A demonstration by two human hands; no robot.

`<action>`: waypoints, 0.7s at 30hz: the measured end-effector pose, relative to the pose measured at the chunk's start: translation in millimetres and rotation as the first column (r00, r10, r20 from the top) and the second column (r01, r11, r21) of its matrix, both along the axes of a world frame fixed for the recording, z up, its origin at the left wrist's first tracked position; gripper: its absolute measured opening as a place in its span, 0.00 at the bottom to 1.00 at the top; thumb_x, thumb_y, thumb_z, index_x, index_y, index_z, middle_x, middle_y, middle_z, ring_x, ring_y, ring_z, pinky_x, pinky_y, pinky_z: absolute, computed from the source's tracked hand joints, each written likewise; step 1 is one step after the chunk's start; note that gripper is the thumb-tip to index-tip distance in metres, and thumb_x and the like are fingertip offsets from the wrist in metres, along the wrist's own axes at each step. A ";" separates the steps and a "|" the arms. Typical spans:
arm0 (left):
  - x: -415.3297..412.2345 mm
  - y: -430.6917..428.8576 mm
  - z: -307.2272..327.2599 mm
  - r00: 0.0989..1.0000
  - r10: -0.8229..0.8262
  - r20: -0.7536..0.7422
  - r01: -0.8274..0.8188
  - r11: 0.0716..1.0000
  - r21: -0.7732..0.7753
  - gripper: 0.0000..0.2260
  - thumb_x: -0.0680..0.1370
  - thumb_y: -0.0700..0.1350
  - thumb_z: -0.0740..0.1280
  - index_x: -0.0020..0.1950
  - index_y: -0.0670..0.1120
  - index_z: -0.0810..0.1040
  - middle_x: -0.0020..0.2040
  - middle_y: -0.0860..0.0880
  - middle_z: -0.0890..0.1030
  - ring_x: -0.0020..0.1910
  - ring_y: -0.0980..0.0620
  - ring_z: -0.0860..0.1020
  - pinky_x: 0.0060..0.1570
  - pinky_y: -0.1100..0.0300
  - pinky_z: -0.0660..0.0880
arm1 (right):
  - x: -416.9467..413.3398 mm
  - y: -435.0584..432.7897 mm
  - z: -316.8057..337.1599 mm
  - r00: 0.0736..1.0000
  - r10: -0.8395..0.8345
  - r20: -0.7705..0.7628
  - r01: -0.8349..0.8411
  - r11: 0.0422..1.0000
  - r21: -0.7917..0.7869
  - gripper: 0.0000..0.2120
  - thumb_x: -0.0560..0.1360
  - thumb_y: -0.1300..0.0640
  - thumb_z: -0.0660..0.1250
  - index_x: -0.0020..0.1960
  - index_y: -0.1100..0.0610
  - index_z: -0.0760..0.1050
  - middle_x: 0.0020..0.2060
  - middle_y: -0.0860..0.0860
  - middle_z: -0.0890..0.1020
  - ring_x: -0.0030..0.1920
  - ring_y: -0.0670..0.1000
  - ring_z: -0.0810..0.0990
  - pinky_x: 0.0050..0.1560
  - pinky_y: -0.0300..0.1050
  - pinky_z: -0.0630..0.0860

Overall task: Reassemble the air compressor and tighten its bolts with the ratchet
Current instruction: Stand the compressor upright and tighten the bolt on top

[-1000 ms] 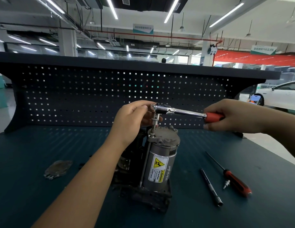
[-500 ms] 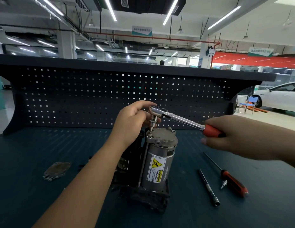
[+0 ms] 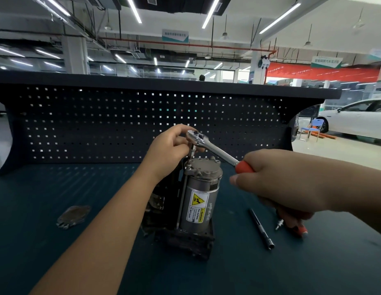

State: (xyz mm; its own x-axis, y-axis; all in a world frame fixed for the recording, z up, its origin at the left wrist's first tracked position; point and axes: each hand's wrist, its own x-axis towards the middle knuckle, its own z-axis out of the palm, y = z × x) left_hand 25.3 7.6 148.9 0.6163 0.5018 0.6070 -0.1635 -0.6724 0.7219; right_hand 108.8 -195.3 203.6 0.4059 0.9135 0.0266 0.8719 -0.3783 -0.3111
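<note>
The left hand (image 3: pixel 168 150) comes in on a forearm that runs from the near edge of the table (image 3: pixel 57 188) up toward its middle. Its wrist is bent and its fingers are curled round the head of the ratchet (image 3: pixel 215 150), with the thumb on top. The right hand (image 3: pixel 276 182) reaches in from the right edge, back of the hand toward the camera, clenched round the ratchet's red handle; only a short piece of that handle shows past the knuckles. The chrome shaft slopes down from head to handle.

Under the head a thin driver shaft (image 3: pixel 192 150) drops straight to the left rim of the grey cap on the air compressor (image 3: pixel 198 201). Whether it is seated on a bolt cannot be told, since the fingers cover part of it. The compressor stands upright about mid-table, warning label facing the near edge, and its dark base and left side are hidden by the left forearm.

Toward the right edge lies a slim extension bar (image 3: pixel 261 228). Just beside it is a red-handled screwdriver (image 3: pixel 300 229), mostly covered by the right hand. A flat metal plate (image 3: pixel 73 216) lies toward the left edge.
</note>
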 end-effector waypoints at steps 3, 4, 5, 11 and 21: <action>-6.7 -1.6 3.3 0.992 -0.112 -0.051 0.111 0.994 -0.015 0.16 0.72 0.34 0.60 0.54 0.48 0.77 0.44 0.48 0.85 0.50 0.52 0.82 0.49 0.57 0.75 | 9.8 2.8 9.0 0.994 0.002 0.111 0.001 1.000 -0.029 0.17 0.78 0.47 0.61 0.42 0.61 0.69 0.27 0.55 0.76 0.18 0.51 0.75 0.19 0.37 0.70; -8.8 -1.5 4.3 0.989 -0.133 -0.064 0.132 0.991 -0.016 0.14 0.72 0.35 0.62 0.53 0.49 0.78 0.44 0.48 0.85 0.49 0.52 0.82 0.50 0.58 0.75 | 16.3 4.4 12.7 0.987 0.013 0.160 -0.007 0.999 -0.038 0.16 0.77 0.47 0.62 0.41 0.60 0.68 0.27 0.55 0.77 0.18 0.51 0.74 0.20 0.38 0.71; -10.6 -0.7 4.7 0.987 -0.145 -0.076 0.144 0.989 -0.016 0.13 0.74 0.34 0.63 0.52 0.49 0.78 0.43 0.48 0.85 0.49 0.52 0.82 0.50 0.58 0.75 | 23.6 6.4 16.1 0.979 0.028 0.201 -0.018 0.999 -0.051 0.15 0.77 0.47 0.63 0.41 0.59 0.68 0.27 0.53 0.77 0.18 0.51 0.74 0.21 0.39 0.71; -19.5 9.2 3.5 0.979 -0.184 -0.083 0.181 0.983 -0.038 0.09 0.77 0.36 0.65 0.57 0.40 0.77 0.46 0.47 0.85 0.51 0.50 0.82 0.54 0.57 0.76 | 74.9 36.7 25.6 0.952 0.136 0.275 -0.093 0.982 -0.164 0.11 0.75 0.50 0.67 0.38 0.50 0.68 0.32 0.53 0.77 0.27 0.50 0.77 0.35 0.50 0.79; -8.6 7.2 2.1 0.973 -0.231 0.003 0.231 0.973 -0.010 0.12 0.77 0.35 0.65 0.58 0.46 0.76 0.44 0.47 0.85 0.47 0.53 0.83 0.46 0.66 0.76 | 110.0 104.8 25.4 0.810 0.249 0.530 -0.286 0.958 -0.013 0.12 0.76 0.63 0.65 0.43 0.49 0.64 0.42 0.47 0.75 0.45 0.51 0.75 0.44 0.44 0.68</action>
